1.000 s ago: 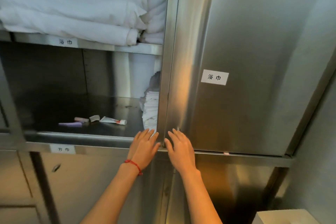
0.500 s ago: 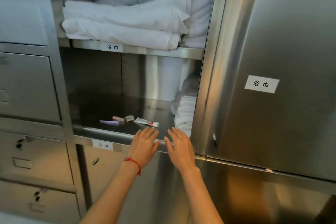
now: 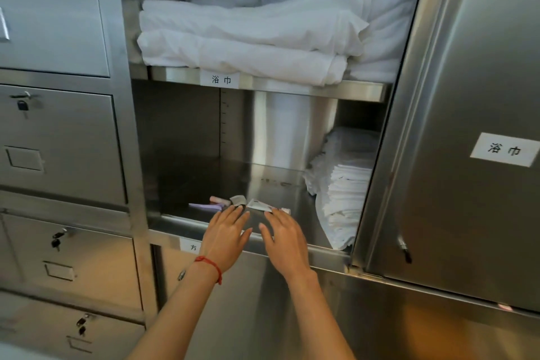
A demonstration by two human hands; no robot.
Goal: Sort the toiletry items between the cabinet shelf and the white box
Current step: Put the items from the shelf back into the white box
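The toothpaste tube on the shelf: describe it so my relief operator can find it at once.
Find the open bay of the steel cabinet and its lower shelf, under the shelf of folded white towels. A small cluster of toiletries lies near the front edge, just beyond both hands' fingertips. The toothpaste tube is the rightmost piece: flat, white, its cap pointing right, unlike the purple item at far left.

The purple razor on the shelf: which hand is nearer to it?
Left. The left hand reaches just right of the purple razor; the right hand is farther right, by the white tube.
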